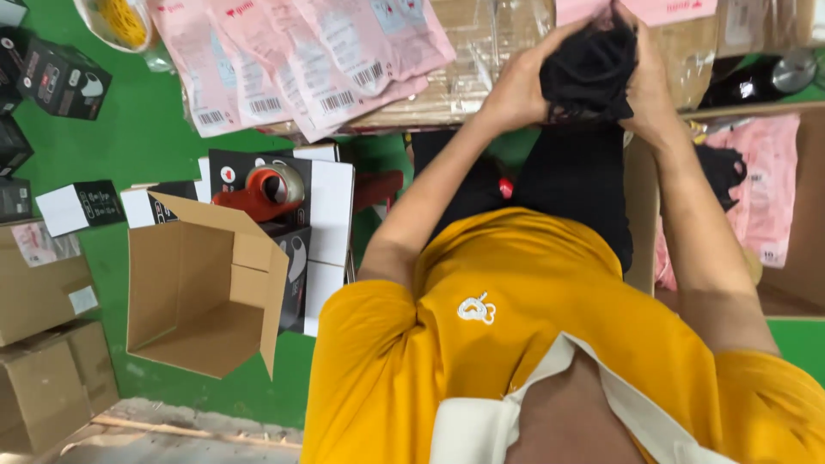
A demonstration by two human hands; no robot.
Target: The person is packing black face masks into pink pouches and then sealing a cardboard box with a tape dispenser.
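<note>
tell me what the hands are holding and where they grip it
Both hands, left hand and right hand, hold a bunched black cloth, gripping it by its opposite sides.

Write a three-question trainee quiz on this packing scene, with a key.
1. True or false: both the left hand and the right hand grip the black garment.
2. What sits on the black-and-white boxes? A) scissors B) red tape dispenser C) a cup
3. Fill in: the open cardboard box rests on a ____ floor.

Key: 1 true. 2 B. 3 green.
</note>
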